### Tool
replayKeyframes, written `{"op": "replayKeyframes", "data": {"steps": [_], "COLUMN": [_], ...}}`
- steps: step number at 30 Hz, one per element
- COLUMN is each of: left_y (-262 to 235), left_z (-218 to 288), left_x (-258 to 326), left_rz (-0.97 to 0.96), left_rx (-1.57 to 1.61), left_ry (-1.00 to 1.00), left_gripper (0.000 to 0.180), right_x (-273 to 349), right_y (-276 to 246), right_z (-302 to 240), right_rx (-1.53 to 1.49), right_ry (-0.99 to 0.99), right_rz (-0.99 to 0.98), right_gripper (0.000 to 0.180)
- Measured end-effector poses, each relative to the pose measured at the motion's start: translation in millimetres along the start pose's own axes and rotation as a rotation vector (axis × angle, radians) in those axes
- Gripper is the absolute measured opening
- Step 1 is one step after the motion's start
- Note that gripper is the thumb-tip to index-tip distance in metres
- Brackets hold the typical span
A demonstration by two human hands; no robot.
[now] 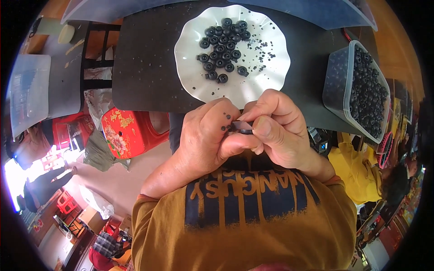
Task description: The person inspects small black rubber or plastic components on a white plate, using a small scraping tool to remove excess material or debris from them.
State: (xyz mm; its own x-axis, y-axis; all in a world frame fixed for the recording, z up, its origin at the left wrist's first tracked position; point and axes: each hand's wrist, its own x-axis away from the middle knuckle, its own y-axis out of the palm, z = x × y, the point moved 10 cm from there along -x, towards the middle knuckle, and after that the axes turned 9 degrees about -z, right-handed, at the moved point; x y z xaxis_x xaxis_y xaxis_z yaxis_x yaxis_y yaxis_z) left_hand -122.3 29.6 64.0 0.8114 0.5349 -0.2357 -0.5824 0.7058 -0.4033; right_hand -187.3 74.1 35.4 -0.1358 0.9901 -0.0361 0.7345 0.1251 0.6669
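Note:
Close to my chest, my left hand [197, 134] pinches a small black ring-shaped part [245, 131], mostly covered by fingers. Between the thumb and fingers of my right hand [285, 137] is a thin metal blade [240, 124], its edge against the black part. Several tiny black scraps stick to the left hand near its forefinger. Just beyond both hands stands a white plate [189, 52] with a wavy rim. A cluster of black ring-shaped parts [220, 48] lies on it, with black trimmings [262, 56] scattered on its right side.
A clear plastic tub [335, 83] full of similar black parts stands at the right of the dark table [144, 67]. Translucent bins line the far edge [307, 13]. A red stool [131, 133] is below the table at left; yellow cloth [355, 171] hangs at right.

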Motion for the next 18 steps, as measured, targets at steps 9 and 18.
{"op": "replayKeyframes", "data": {"steps": [9,18], "left_y": [2,-3], "left_z": [5,9], "left_x": [9,12], "left_rz": [0.124,0.201], "left_rx": [-0.252,-0.303], "left_ry": [0.139,0.191], "left_gripper": [0.050,0.048], "right_x": [2,-4], "right_y": [1,1], "right_z": [-1,1], "right_rx": [0.069,0.094], "right_ry": [-0.077,-0.079], "right_rz": [0.000,-0.009], "right_gripper": [0.014,0.013]}}
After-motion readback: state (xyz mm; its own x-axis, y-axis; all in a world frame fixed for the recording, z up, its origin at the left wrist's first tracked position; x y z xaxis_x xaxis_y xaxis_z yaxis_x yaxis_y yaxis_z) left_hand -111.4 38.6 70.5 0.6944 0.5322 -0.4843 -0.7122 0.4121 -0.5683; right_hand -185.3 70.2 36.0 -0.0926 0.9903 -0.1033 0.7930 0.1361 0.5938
